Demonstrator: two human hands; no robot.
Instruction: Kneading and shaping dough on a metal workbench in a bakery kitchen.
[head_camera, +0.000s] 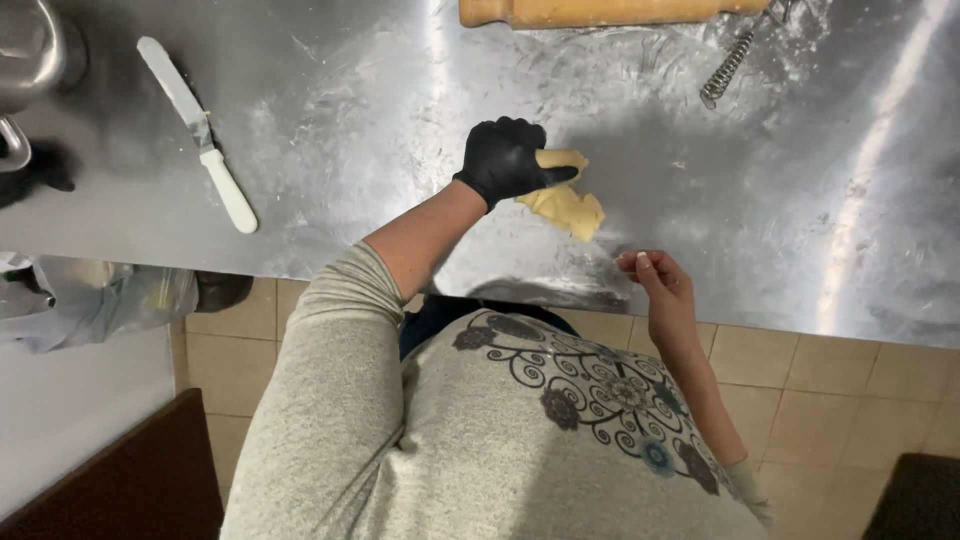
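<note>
Closest to the camera is the person's grey patterned top, both sleeves pushed up. The bare right hand hangs at the near edge of the steel bench, fingertips pinched loosely together with nothing in them that I can see. A bit further in, the left hand, in a black glove, has its grip closed on a piece of yellow dough, which is pretty much in the middle of the bench, partly tucked under the gloved fingers; I can't tell if it's lifted or resting on the steel. Off to the left, well apart, lies 1 spatula with a white handle, and past that a metal bowl sits in the far left corner. Along the far edge there's a wooden rolling pin, with a coil whisk just beside its right end. The steel around there looks dusted with flour.
</note>
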